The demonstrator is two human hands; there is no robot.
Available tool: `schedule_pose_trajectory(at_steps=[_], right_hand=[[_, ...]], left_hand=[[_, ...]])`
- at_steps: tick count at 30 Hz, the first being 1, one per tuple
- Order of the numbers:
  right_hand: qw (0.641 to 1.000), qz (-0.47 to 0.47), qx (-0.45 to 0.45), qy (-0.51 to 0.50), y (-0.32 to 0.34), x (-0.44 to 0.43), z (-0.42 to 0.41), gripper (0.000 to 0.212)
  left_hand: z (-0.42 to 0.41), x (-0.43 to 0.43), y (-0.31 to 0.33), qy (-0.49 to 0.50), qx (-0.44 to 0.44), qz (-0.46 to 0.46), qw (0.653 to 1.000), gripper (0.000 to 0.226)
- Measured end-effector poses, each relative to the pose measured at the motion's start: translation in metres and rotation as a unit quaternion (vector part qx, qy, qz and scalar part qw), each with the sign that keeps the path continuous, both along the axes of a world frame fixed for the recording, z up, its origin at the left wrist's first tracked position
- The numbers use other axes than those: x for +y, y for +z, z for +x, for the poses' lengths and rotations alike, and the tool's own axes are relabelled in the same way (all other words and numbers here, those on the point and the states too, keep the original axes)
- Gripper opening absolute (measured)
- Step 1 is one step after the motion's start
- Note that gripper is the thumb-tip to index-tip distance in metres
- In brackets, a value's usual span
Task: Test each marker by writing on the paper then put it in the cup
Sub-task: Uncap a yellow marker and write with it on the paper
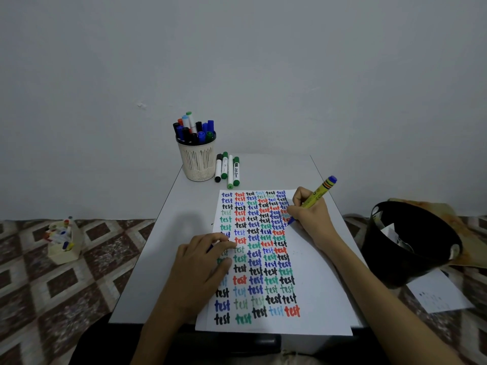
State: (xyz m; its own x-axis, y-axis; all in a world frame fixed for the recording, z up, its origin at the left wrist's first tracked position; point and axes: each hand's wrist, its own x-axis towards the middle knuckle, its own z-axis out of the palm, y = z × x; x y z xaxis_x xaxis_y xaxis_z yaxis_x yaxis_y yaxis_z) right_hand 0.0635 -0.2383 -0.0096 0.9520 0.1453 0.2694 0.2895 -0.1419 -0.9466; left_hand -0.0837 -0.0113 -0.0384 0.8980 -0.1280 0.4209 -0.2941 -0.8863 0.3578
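A white paper [311, 275] covered with rows of coloured "test" words lies on the small grey table [163, 248]. My right hand [311, 217] grips a yellow marker [320, 192] with a blue end, its blue tip touching the paper at the right of the rows. My left hand [203, 262] rests on the paper's left part, fingers curled over something dark blue that I cannot make out. A cream mesh cup [197, 160] holding several markers stands at the table's back. Beside it lie several loose markers [228, 169], green and black capped.
A black bin [411, 243] sits on the patterned floor at the right, with a loose sheet of paper [440, 293] in front of it. A small cream box [66, 243] of markers stands on the floor at the left. A plain wall is behind.
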Motion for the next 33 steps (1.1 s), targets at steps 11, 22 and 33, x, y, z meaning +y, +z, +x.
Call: schedule_pose_trajectory(at_steps=[11,22,33], right_hand=[[0.999,0.011,0.001,-0.031,0.0001,-0.002,0.0007,0.036],[1.0,0.003,0.013,-0.018,0.0,-0.0025,0.0011,0.037],[0.999,0.016,-0.006,-0.05,-0.0027,-0.0037,0.0028,0.037]], left_hand=[[-0.0006,0.0005,-0.0001,0.002,0.008,0.0,1.0,0.044],[0.0002,0.001,-0.0012,0.002,0.007,0.002,1.0,0.043],[-0.0003,0.0,-0.0001,0.001,0.012,-0.002,1.0,0.046]])
